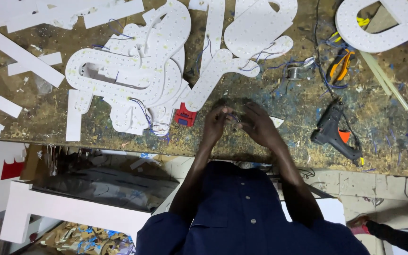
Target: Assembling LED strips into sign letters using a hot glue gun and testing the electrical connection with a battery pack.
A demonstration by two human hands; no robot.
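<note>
Scuffed worktop [279, 137]: left hand [215, 123] and right hand [259, 123] meet, fingers pinched on thin wire [233, 116]; white letter shapes [138, 71], glue gun [335, 132] nearby.

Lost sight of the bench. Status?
Left hand and right hand together, pinching thin wire. White letter panels left, glue gun right. Nothing between.
</note>
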